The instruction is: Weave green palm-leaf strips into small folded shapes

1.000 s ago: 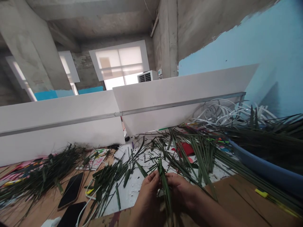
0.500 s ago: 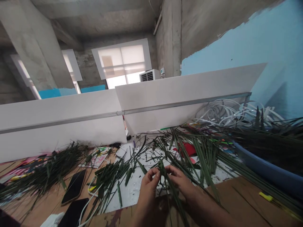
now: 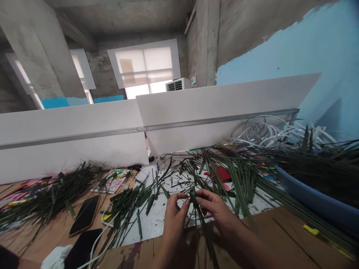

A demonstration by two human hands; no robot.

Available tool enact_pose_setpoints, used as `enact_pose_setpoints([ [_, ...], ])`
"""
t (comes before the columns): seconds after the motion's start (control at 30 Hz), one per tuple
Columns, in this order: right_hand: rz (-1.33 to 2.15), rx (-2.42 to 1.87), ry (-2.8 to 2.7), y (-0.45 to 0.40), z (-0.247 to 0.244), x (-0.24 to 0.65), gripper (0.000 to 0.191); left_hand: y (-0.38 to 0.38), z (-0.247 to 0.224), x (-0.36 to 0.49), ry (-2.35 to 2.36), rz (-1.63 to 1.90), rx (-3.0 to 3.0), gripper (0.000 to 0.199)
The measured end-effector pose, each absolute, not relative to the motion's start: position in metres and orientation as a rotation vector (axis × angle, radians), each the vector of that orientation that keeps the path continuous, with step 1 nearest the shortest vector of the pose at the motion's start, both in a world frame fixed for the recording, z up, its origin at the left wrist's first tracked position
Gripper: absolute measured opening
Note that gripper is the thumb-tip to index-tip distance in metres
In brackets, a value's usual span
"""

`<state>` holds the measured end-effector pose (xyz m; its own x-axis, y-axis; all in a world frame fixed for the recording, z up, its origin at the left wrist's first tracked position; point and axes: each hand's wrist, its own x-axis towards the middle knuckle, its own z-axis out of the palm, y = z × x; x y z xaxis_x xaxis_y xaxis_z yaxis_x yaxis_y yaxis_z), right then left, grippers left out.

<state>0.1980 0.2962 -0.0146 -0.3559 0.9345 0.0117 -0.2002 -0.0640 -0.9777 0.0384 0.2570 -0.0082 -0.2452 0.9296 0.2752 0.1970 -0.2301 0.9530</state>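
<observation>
A bundle of long green leaf strips hangs down between my two hands, with a small folded or knotted part at its top. My left hand pinches this top part from the left with thumb and forefinger. From the right, the fingers of my right hand close on the same leaf piece. Both hands are above a white sheet strewn with leaf scraps. Cut green strips lie left of my hands, and longer green leaves lie to the right.
Two dark phones and a white cable lie at the left. A blue basin full of leaves stands at the right, near a yellow cutter. Behind are coiled white strips, red material and white panels.
The view has shifted slightly. My left thumb and forefinger are spread wider around a gap, with their tips still at the leaf piece. My right fingers have shifted a little on it.
</observation>
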Motion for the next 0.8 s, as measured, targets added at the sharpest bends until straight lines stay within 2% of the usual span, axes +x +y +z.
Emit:
enact_pose_setpoints([
  [0.1, 1.503, -0.934, -1.290, 0.294, -0.010, 0.198, 0.031, 0.252, -0.003, 0.039, 1.486, 1.610, 1.415, 0.024],
  [0.23, 1.387, -0.975, -1.321, 0.291, -0.007, 0.196, 0.030, 0.250, 0.001, 0.040, 1.445, 1.618, 1.577, 0.008],
  [0.53, 1.023, -1.011, -1.575, 0.285, -0.006, 0.197, 0.017, 0.248, -0.001, 0.043, 1.531, 1.520, 1.598, 0.009],
  [0.8, 1.047, -1.032, -1.527, 0.286, -0.012, 0.195, 0.021, 0.248, -0.003, 0.040, 1.687, 1.487, 1.776, 0.003],
])
